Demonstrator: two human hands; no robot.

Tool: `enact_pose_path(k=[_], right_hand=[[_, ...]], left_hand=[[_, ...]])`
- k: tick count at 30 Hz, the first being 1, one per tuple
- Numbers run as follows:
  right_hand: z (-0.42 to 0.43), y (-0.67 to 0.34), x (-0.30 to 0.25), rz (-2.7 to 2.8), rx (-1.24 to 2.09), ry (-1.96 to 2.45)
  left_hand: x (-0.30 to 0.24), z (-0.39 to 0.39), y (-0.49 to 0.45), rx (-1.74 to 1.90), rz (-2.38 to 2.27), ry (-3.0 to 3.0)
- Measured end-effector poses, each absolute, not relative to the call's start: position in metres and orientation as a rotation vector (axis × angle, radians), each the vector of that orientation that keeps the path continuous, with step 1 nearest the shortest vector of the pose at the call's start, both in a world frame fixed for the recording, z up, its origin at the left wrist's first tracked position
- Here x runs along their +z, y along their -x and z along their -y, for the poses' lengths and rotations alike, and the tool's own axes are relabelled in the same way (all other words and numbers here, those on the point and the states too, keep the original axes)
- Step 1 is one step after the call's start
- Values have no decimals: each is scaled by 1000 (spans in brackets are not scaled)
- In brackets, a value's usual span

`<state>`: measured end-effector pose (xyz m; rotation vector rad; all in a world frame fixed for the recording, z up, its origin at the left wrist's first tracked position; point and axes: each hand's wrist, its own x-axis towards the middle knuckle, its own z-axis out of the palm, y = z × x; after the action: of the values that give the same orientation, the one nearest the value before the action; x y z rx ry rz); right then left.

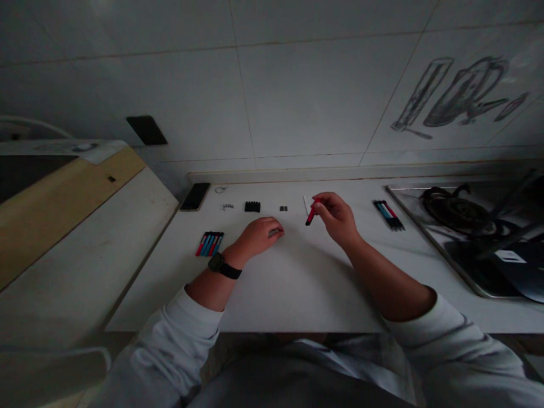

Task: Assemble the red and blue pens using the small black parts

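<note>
My right hand (337,215) pinches a red pen barrel (311,215) above the white counter (297,277), its dark tip pointing down and left. My left hand (258,235) rests on the counter with fingers curled round a small grey part (275,232). A black watch sits on that wrist. A row of red and blue pen barrels (209,243) lies left of my left hand. Beyond the hands lie a clump of black caps (252,207), small springs (228,206), small dark pieces (283,208) and a white strip (307,204).
Finished pens (388,215) lie in a bunch at the right, beside a gas hob (467,226). A dark phone (195,196) lies at the back left. A tiled wall runs behind, and a lower wooden-edged surface (63,215) stands at the left.
</note>
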<state>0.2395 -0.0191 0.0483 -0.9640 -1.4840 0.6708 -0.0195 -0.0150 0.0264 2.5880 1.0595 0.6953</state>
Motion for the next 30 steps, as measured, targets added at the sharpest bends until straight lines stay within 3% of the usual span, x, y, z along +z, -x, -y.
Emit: enact_pose_path(k=[13,23,30], right_hand=[[13,-245,26,2251,627,1495],[11,-246,25,2387,464,1482],[13,-248,27,2424,447,1541]], left_hand=[[27,16,20,567,-1084,-2590],[27,16,21,580,-1105,-2604],[39,3,45,758,-1506,-2492]])
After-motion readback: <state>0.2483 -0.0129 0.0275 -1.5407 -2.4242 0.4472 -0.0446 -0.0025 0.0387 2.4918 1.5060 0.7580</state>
